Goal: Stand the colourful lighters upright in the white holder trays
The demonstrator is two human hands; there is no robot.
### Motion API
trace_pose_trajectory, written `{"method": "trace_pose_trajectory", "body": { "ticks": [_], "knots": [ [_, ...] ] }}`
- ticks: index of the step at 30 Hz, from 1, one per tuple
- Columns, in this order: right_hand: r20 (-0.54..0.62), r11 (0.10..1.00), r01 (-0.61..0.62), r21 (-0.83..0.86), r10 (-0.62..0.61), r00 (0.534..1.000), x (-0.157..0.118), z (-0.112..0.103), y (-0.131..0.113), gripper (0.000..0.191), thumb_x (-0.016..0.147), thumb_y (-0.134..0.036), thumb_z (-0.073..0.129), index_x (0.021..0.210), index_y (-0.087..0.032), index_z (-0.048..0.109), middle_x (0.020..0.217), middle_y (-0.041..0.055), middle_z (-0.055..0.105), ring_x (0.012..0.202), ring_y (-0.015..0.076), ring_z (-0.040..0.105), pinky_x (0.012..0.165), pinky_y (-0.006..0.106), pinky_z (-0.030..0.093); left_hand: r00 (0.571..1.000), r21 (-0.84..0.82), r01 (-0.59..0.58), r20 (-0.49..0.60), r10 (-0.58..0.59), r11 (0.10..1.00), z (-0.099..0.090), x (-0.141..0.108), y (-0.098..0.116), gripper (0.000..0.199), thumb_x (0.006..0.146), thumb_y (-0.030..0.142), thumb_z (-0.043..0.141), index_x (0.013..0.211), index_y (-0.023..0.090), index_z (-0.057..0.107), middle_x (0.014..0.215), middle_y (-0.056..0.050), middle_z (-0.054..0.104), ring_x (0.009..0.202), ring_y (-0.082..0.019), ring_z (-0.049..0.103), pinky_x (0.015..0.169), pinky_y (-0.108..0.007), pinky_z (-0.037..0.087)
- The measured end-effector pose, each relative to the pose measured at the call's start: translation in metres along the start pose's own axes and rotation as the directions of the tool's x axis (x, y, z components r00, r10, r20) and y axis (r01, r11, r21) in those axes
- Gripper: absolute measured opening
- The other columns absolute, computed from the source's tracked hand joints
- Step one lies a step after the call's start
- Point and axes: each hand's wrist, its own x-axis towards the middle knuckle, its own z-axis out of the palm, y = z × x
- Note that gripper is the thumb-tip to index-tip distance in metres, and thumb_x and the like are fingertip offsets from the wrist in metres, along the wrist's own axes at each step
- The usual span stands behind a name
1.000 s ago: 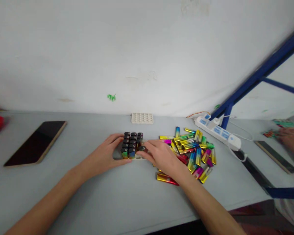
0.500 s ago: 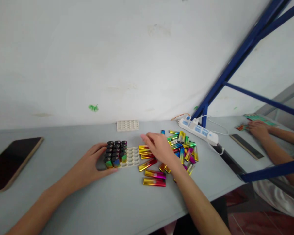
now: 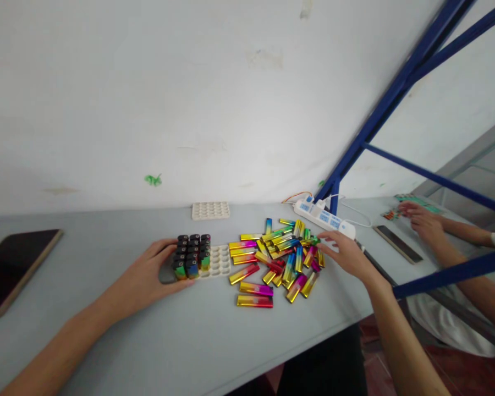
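Observation:
My left hand (image 3: 148, 272) grips the left end of a white tray (image 3: 220, 261), thumb along the front edge and fingers at the back corner. In the tray's left part, several shiny lighters (image 3: 192, 256) stand upright in rows, black ends up; bare oval hollows fill the right part. Beside the tray lies a loose heap of metallic gold, red, blue, purple and green lighters (image 3: 289, 242). My right hand (image 3: 341, 252) is at the heap's right edge, thumb and forefinger apart around the end of a green lighter (image 3: 309, 241); nothing is lifted.
A second white tray (image 3: 210, 210) lies by the wall. A white power strip (image 3: 324, 215) with cables sits behind the heap, near a blue metal frame (image 3: 371, 126). At far left lies a dark flat slab (image 3: 18, 264). Beyond the frame, another person's hands (image 3: 423, 220) work.
My right hand has moved right, from between the tray and the heap to the heap's right edge. My left hand stays at the tray. The whole view has shifted slightly.

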Motion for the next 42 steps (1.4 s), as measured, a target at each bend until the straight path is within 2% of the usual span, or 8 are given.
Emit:
{"method": "trace_pose_trajectory", "body": {
  "ticks": [5,11,16,20,27,33,37,42],
  "knots": [
    [-0.119,0.997,-0.007,-0.083,-0.003,0.993,-0.026,0.019,-0.002,0.069,0.105,-0.094,0.080,0.112,-0.027,0.092,0.124,0.0204,0.089,0.109,0.0410,0.088,0.106,0.061,0.074,1.000,0.012,-0.008,-0.019,0.009,1.000,0.001,0.000,-0.001,0.068,0.088,0.081,0.094,0.133,0.030,0.088,0.152,-0.018,0.088,0.140,-0.051,0.086,0.132,-0.070,0.071],
    [-0.143,0.979,-0.038,-0.199,0.009,0.990,-0.039,0.047,-0.013,0.061,0.108,-0.086,0.083,0.117,-0.026,0.089,0.130,0.0224,0.087,0.122,0.0456,0.085,0.114,0.063,0.070,1.000,0.010,-0.015,0.003,0.015,1.000,-0.001,0.000,-0.003,0.069,0.090,0.082,0.093,0.135,0.030,0.088,0.153,-0.018,0.087,0.142,-0.051,0.086,0.133,-0.071,0.070],
    [-0.197,0.997,-0.051,-0.061,0.038,0.980,-0.036,0.054,-0.027,0.076,0.104,-0.098,0.074,0.118,-0.025,0.085,0.131,0.0259,0.089,0.126,0.0496,0.085,0.114,0.068,0.069,1.000,0.006,-0.004,0.016,0.004,1.000,-0.003,0.002,0.000,0.072,0.090,0.083,0.093,0.137,0.028,0.087,0.155,-0.021,0.086,0.145,-0.055,0.086,0.135,-0.075,0.069],
    [-0.235,0.977,-0.114,0.179,0.155,0.959,-0.035,0.057,-0.047,0.083,0.100,-0.105,0.073,0.125,-0.026,0.084,0.109,0.0198,0.093,0.110,0.0478,0.091,0.100,0.062,0.072,1.000,0.005,-0.006,0.029,0.006,1.000,-0.003,0.003,0.005,0.070,0.089,0.078,0.096,0.138,0.028,0.085,0.155,-0.019,0.087,0.146,-0.054,0.085,0.134,-0.072,0.070],
    [-0.213,0.687,-0.028,0.726,0.264,0.941,-0.007,0.067,-0.108,0.090,0.080,-0.098,0.101,0.130,-0.024,0.085,0.094,0.0081,0.088,0.086,0.0323,0.085,0.076,0.044,0.068,0.999,0.013,0.009,0.035,-0.010,1.000,-0.003,0.001,0.012,0.073,0.091,0.079,0.098,0.140,0.025,0.087,0.160,-0.020,0.084,0.148,-0.052,0.085,0.136,-0.068,0.071],
    [0.098,0.408,-0.056,0.911,-0.082,0.992,0.039,0.094,-0.206,0.072,0.093,-0.088,0.100,0.130,-0.033,0.074,0.085,-0.0065,0.074,0.063,0.0160,0.065,0.062,0.029,0.054,1.000,-0.014,-0.028,-0.013,0.028,1.000,0.006,-0.004,0.006,0.074,0.093,0.083,0.100,0.139,0.026,0.088,0.160,-0.019,0.087,0.148,-0.049,0.086,0.136,-0.067,0.071],
    [0.224,0.451,-0.123,0.884,-0.177,0.958,0.049,0.134,-0.244,0.071,0.094,-0.095,0.092,0.123,-0.033,0.070,0.066,-0.0148,0.045,0.054,0.0136,0.036,0.052,0.025,0.030,0.998,-0.007,-0.003,-0.069,0.002,1.000,0.013,-0.003,0.006,0.069,0.097,0.070,0.101,0.149,0.028,0.086,0.158,-0.016,0.088,0.150,-0.047,0.084,0.137,-0.066,0.070],
    [0.147,0.648,-0.075,0.758,-0.057,0.987,0.034,0.161,-0.239,0.077,0.100,-0.105,0.072,0.083,-0.031,0.058,0.066,-0.0072,0.042,0.064,0.0173,0.041,0.058,0.030,0.032,0.997,0.004,0.030,-0.066,-0.030,1.000,0.016,-0.002,0.009,0.072,0.096,0.070,0.101,0.150,0.025,0.084,0.160,-0.017,0.086,0.153,-0.047,0.081,0.141,-0.066,0.066]
  ]
}}
